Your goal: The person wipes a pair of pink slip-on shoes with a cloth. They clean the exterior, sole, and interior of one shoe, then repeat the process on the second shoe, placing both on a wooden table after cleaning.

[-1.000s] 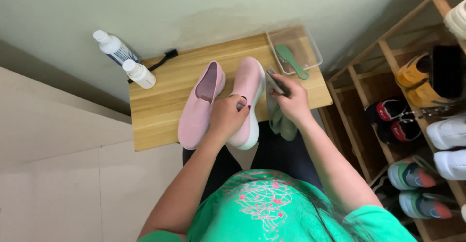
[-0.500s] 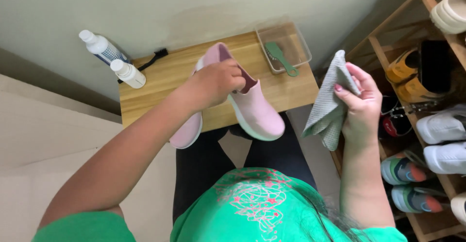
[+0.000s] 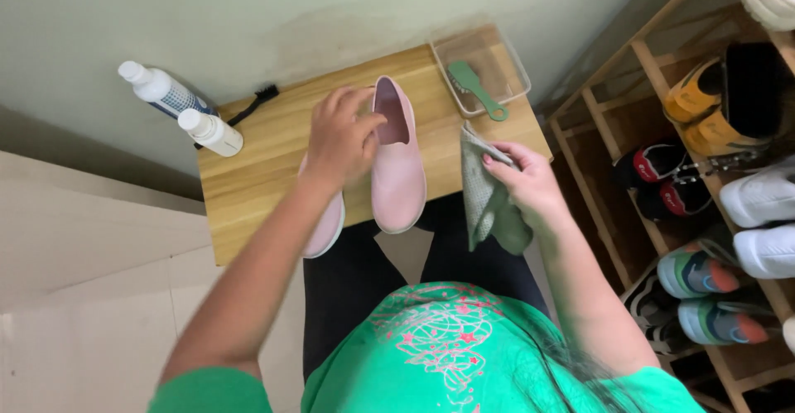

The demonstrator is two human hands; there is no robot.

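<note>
Two pink slip-on shoes lie on a small wooden table (image 3: 248, 189). The right pink shoe (image 3: 399, 165) lies flat, opening up. My left hand (image 3: 341, 136) rests over the other pink shoe (image 3: 325, 223) and touches the opening edge of the right one; whether it grips either is unclear. My right hand (image 3: 522, 183) holds a grey-green cloth (image 3: 484, 206) at the table's right edge, next to the right shoe.
Two white bottles (image 3: 211, 132) and a black brush (image 3: 257, 98) sit at the table's far left. A clear tray (image 3: 513, 69) with a green brush (image 3: 474, 86) sits far right. A wooden shoe rack (image 3: 654, 74) full of shoes stands to the right.
The raised pink shoe has come back down flat on the table. My left hand lowered with it. My right hand brought the cloth left, towards the table's edge.
</note>
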